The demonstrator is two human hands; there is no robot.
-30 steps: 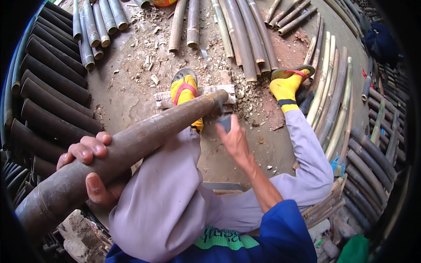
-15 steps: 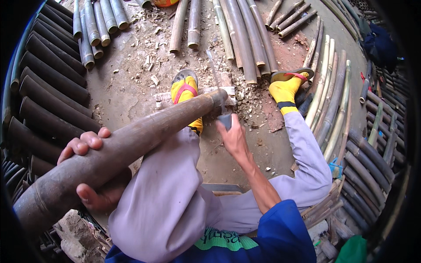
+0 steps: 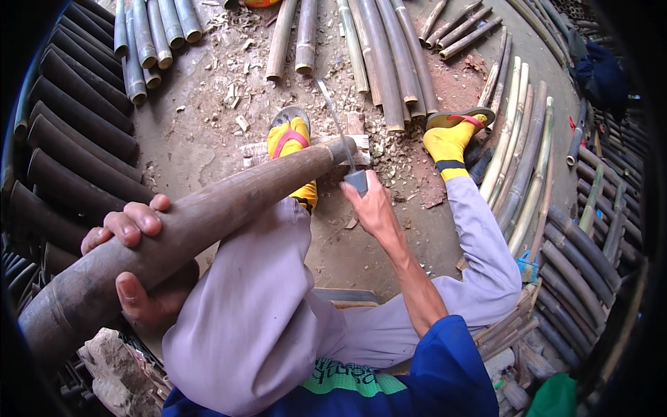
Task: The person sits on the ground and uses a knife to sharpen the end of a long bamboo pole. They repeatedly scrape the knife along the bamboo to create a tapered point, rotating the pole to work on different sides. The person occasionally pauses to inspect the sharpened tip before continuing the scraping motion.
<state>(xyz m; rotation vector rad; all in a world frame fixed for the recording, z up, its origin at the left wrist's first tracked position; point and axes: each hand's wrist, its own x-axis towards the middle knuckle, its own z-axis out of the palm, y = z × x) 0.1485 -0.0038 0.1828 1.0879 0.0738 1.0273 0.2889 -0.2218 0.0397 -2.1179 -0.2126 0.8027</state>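
Note:
A thick brown bamboo pole [image 3: 208,212] slants across my raised left thigh, its far end above the sandalled left foot. My left hand [image 3: 132,257] clasps its near part, fingers over the top and thumb on the near side. In my right hand [image 3: 375,208] is the dark grey handle of a narrow-bladed cutting tool [image 3: 335,115]; whether it is a saw or a knife I cannot tell. Its long thin blade points away from me, crossing at the pole's far end. Whether it touches the bamboo is unclear.
Wooden blocks [image 3: 356,125] lie on the chip-strewn ground [image 3: 201,139] under the pole's tip. Dark bamboo poles [image 3: 76,167] line the left side. More lengths [image 3: 389,62] rest ahead, and lighter poles [image 3: 521,167] lie at right. A rough stone [image 3: 114,368] sits at lower left.
My right hand and the cutting tool have shifted slightly away from me, and the blade's tip now leans further left. The pole stays in my left hand, nearly unmoved.

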